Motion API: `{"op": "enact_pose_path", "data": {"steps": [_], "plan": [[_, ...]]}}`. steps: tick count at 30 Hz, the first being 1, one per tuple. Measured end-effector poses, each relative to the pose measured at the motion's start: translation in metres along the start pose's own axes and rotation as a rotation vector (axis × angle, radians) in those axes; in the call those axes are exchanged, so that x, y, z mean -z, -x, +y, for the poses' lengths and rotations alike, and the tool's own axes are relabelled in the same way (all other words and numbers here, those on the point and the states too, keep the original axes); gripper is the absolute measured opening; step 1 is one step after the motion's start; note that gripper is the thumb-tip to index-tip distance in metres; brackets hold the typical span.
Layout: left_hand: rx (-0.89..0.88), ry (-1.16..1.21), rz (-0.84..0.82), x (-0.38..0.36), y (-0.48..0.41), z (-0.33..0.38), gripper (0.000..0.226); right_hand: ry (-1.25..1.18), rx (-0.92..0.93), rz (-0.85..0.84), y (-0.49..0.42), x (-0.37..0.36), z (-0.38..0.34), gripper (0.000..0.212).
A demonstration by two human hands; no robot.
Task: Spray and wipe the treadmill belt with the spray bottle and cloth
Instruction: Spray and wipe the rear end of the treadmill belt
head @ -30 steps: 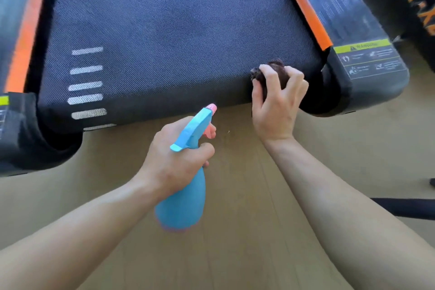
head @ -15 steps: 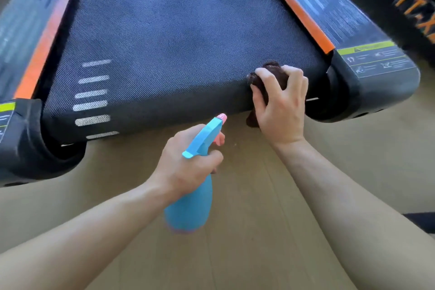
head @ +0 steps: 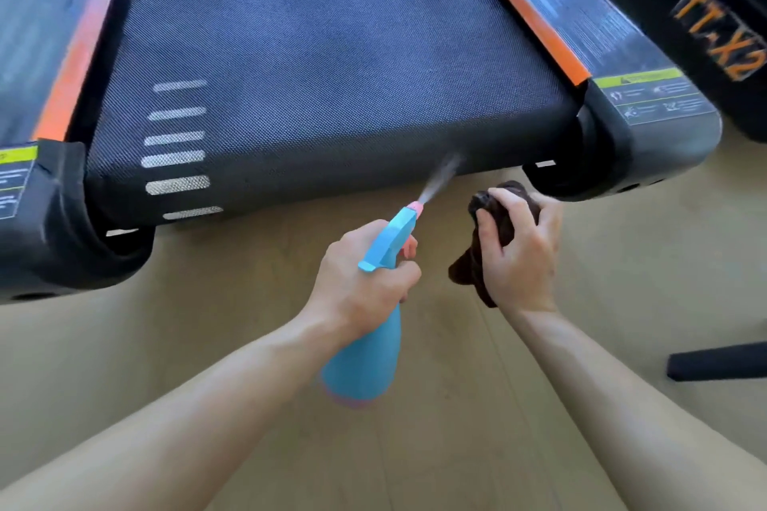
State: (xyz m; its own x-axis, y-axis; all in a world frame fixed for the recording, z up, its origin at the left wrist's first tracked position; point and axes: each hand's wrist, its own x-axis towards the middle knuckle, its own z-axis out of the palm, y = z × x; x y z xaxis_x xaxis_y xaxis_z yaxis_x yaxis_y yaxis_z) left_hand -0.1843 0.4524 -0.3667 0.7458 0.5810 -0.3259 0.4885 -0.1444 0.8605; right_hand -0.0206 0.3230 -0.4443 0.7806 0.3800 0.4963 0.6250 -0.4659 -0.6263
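Your left hand (head: 365, 282) grips the spray bottle (head: 365, 357) at centre frame, mist (head: 440, 178) striking the belt's (head: 323, 75) rounded near edge; your right hand (head: 519, 257) clutches the bunched cloth (head: 505, 226) just right of it, clear of the belt; aimed that low, spray may drip onto the floor (head: 145, 344).

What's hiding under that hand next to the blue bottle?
A dark brown cloth, bunched up in the right hand. Bits poke out above the fingers and below the palm; the middle is covered. Below is wooden floor.
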Motion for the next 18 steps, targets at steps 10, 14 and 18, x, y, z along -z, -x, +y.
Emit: {"op": "enact_pose_path", "data": {"steps": [10, 14, 18], "plan": [[0.022, -0.055, 0.133, 0.025, 0.003, -0.020, 0.009, -0.043, 0.119, 0.192, -0.060, -0.019, -0.033, 0.030], [0.010, -0.042, 0.168, 0.038, 0.003, -0.021, 0.018, 0.116, 0.116, 0.274, -0.081, -0.048, -0.053, 0.026], [0.003, -0.024, 0.189, 0.048, -0.001, -0.019, 0.025, 0.136, 0.374, 0.134, -0.040, -0.081, -0.087, 0.023]]}}
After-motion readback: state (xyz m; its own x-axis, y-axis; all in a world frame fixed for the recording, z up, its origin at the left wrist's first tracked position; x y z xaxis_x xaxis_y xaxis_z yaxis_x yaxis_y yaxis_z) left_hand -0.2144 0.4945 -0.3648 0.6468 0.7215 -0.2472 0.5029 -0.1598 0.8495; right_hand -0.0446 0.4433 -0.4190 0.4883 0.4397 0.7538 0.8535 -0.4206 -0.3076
